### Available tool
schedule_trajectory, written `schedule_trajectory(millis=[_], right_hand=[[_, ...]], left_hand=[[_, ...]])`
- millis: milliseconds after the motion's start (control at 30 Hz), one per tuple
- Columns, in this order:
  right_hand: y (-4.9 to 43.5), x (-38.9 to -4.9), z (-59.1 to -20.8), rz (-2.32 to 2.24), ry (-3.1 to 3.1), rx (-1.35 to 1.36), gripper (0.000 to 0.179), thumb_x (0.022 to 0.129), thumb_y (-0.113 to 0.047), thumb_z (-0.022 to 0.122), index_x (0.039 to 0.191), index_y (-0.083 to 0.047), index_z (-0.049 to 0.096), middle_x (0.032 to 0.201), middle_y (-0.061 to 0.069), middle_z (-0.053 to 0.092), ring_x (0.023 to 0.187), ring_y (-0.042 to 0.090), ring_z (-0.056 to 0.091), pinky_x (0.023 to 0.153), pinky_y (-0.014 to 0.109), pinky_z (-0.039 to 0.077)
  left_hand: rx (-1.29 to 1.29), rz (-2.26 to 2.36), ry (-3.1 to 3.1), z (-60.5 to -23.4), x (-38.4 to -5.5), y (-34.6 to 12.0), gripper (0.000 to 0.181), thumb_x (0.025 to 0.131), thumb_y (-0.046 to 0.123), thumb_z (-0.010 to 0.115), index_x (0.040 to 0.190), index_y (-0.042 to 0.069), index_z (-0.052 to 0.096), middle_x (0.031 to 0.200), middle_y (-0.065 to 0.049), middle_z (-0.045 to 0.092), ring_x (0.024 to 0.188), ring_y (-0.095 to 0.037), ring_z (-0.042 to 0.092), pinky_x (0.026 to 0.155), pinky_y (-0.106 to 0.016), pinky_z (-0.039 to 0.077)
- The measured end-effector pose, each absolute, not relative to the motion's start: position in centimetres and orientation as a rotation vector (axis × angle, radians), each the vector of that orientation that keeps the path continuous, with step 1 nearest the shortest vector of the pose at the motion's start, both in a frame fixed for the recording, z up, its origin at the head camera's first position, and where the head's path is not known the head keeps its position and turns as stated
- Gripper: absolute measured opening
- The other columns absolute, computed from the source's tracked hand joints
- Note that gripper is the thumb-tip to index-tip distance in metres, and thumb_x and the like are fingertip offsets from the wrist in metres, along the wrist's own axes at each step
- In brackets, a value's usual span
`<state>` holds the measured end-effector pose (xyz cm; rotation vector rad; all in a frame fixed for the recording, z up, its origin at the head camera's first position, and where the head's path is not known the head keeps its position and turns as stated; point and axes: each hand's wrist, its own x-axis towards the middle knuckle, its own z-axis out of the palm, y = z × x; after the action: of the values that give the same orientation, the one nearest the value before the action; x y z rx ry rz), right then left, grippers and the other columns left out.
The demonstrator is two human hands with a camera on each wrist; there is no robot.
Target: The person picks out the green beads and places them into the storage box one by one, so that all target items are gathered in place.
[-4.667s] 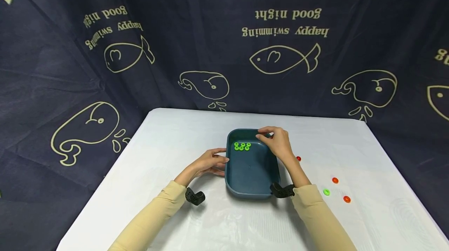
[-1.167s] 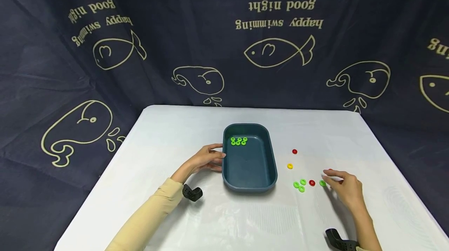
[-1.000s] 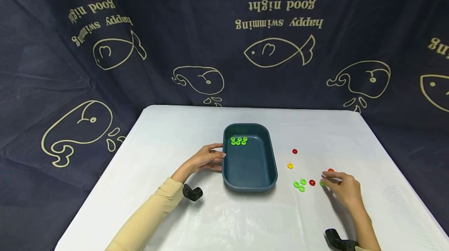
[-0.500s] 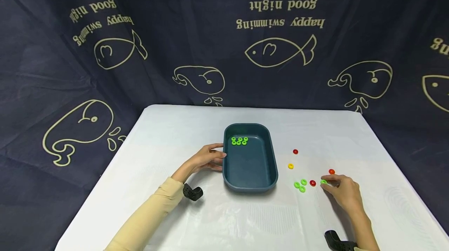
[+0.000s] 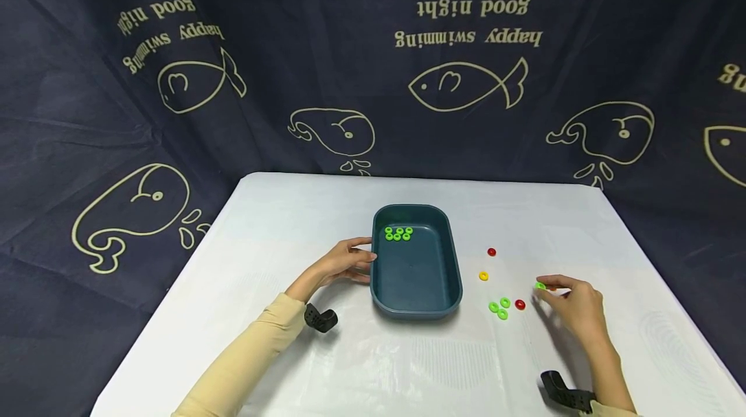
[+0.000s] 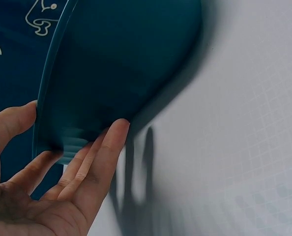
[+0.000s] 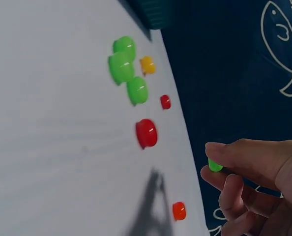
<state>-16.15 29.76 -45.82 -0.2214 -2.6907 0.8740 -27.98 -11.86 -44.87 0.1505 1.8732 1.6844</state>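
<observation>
A dark teal bin point(image 5: 415, 274) sits on the white table with several small green rings point(image 5: 398, 234) grouped in its far left corner. My left hand point(image 5: 344, 261) holds the bin's left side, thumb at the rim and fingers against the outer wall in the left wrist view. Right of the bin, my right hand point(image 5: 577, 307) pinches another green ring point(image 7: 215, 165) between thumb and index finger, raised over the table. An orange-red ring point(image 7: 179, 211) lies below that hand, mostly covered by its fingers in the head view.
Between the bin and my right hand lie three green rings point(image 5: 502, 314), a red ring point(image 5: 520, 304) and a yellow ring point(image 5: 484, 276). Another red ring point(image 5: 492, 252) lies farther back. A dark cloth point(image 5: 373, 61) with whale and fish drawings hangs behind the table.
My right hand has come from over the bin to the loose rings at right, pinched a green one and lifted it slightly. The left hand stays at the bin.
</observation>
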Motion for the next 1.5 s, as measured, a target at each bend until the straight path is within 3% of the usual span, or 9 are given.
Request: schedule_trajectory(millis=[267,500,1267,1500], right_hand=[[29.3,-17.2,-45.0,0.885,-2.611,-0.198,0.02,0.076,-0.014,0.075,0.094,-0.005,0.074,0.086,0.014,0.073,0.054,-0.006,0.046,0.042,0.023,0.038],[28.0,-18.4,-43.4,0.887,-2.58,-0.105,0.021,0.078,-0.015,0.074,0.096,-0.005,0.074,0.089,0.016,0.073,0.053,-0.01,0.046,0.043,0.017,0.037],[22.8,-22.9,-40.6,0.994,-2.587,0.009,0.021,0.08,-0.015,0.073,0.1,-0.007,0.073,0.091,0.013,0.073,0.054,0.001,0.051,0.041,0.019,0.041],[20.4,-24.7,-39.7,1.048,-2.597,0.098,0.02,0.08,-0.015,0.073,0.098,-0.006,0.074,0.09,0.014,0.073,0.051,0.01,0.055,0.04,0.02,0.042]], left_hand=[[0.154,1.687,1.871,-44.9,-28.0,-11.9,0.063,0.09,0.014,0.059,0.146,0.006,0.03,0.126,-0.025,0.052,0.09,-0.018,0.066,0.083,-0.043,0.06],[0.15,1.679,1.878,-44.9,-28.0,-11.9,0.062,0.091,0.015,0.059,0.146,0.007,0.031,0.125,-0.025,0.053,0.088,-0.018,0.066,0.083,-0.043,0.06],[0.142,1.674,1.884,-45.0,-28.0,-11.9,0.062,0.091,0.015,0.06,0.146,0.008,0.032,0.127,-0.025,0.053,0.091,-0.019,0.066,0.085,-0.044,0.059],[0.136,1.678,1.883,-45.0,-28.0,-11.9,0.061,0.091,0.015,0.06,0.145,0.008,0.033,0.125,-0.024,0.054,0.088,-0.017,0.066,0.083,-0.044,0.059]])
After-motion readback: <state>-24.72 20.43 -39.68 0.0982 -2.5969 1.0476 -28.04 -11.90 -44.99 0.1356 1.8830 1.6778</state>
